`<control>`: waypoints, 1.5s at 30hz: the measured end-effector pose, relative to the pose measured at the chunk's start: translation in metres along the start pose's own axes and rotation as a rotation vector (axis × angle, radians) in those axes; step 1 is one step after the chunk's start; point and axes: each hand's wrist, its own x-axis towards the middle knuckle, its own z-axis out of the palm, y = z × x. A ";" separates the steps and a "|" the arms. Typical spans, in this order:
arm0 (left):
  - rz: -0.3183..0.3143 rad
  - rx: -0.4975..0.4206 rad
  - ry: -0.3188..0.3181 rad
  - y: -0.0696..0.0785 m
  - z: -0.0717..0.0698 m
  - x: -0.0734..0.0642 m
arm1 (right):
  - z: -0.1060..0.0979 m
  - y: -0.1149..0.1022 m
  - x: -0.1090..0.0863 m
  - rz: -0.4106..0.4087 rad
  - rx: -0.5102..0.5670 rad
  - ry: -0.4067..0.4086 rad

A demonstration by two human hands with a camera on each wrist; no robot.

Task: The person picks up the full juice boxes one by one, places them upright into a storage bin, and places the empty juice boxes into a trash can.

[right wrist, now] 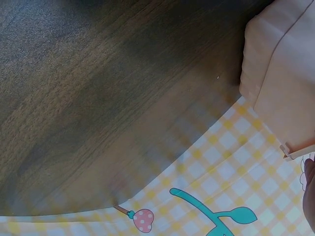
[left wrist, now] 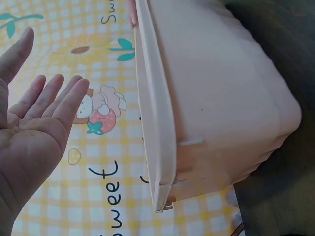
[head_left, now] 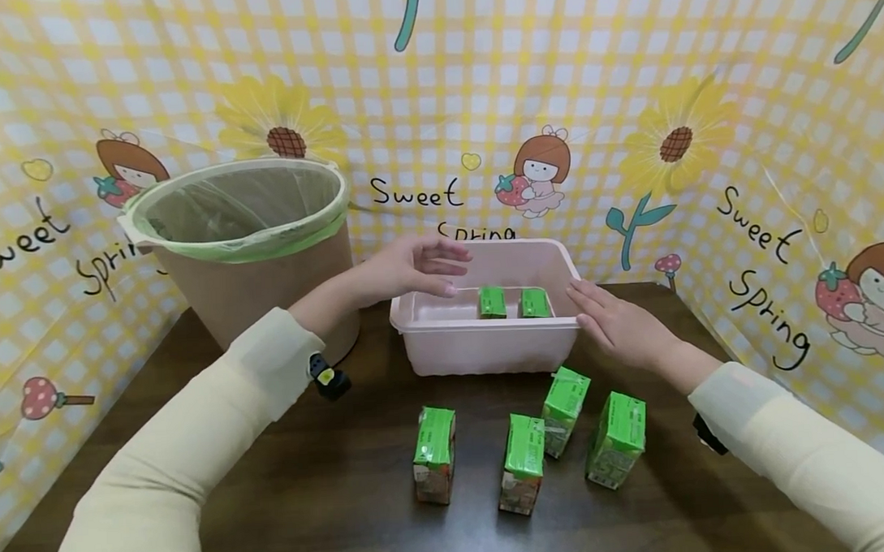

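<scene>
A pale pink plastic bin stands on the table with two green-topped drink cartons, a left one and a right one, inside it. My left hand hovers by the bin's left end, fingers loosely extended and holding nothing; the left wrist view shows its palm apart from the rim. At the opposite end, my right hand has nearly straight fingers at the rim; whether they press on it I cannot tell. Only a sliver of that hand enters the right wrist view.
Several more green-topped cartons stand in front of the bin: one at left, one mid-table, one behind it and one at right. A tall brown bucket with a liner stands left. Patterned cloth hangs behind the table.
</scene>
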 end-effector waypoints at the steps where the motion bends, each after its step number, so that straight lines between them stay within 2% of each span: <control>1: 0.002 -0.001 -0.005 0.000 0.001 -0.004 | 0.000 0.000 0.000 0.000 -0.003 0.001; 10: 0.033 -0.045 -0.057 -0.005 0.014 -0.034 | 0.000 0.001 0.000 -0.010 0.001 0.013; 17: 0.055 -0.073 -0.096 -0.015 0.024 -0.054 | 0.001 -0.002 0.000 0.002 0.014 -0.003; 26: 0.053 -0.103 -0.096 -0.031 0.039 -0.079 | 0.001 -0.002 0.000 -0.014 0.006 0.021; 30: 0.046 -0.139 -0.106 -0.040 0.045 -0.088 | 0.001 -0.001 -0.001 -0.010 0.007 0.027; 37: 0.020 -0.150 -0.108 -0.062 0.056 -0.102 | -0.001 -0.005 -0.002 -0.006 0.020 0.021; 45: 0.073 -0.201 -0.164 -0.086 0.066 -0.113 | 0.000 -0.004 -0.001 -0.007 0.014 0.028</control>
